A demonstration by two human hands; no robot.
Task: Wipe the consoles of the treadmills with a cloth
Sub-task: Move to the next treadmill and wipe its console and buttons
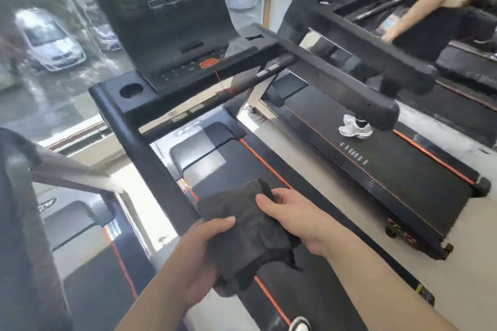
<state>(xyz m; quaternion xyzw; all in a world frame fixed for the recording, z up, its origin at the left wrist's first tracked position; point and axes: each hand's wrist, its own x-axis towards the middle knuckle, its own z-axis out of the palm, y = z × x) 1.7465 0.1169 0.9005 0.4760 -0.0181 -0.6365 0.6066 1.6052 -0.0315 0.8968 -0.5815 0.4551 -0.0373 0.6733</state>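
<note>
Cloth point(242, 234), dark and bunched, sat at lower centre, gripped by left hand point(199, 258) and right hand point(293, 212), thumbs on top. Console point(161, 8), at upper centre, lay well apart; wiping it seemed not yet begun.

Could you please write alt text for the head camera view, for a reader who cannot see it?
The left hand and right hand hold a dark cloth low in front of a treadmill whose black console stands ahead by a window. On the next treadmill to the right, another person's shoe rests on the belt.
</note>
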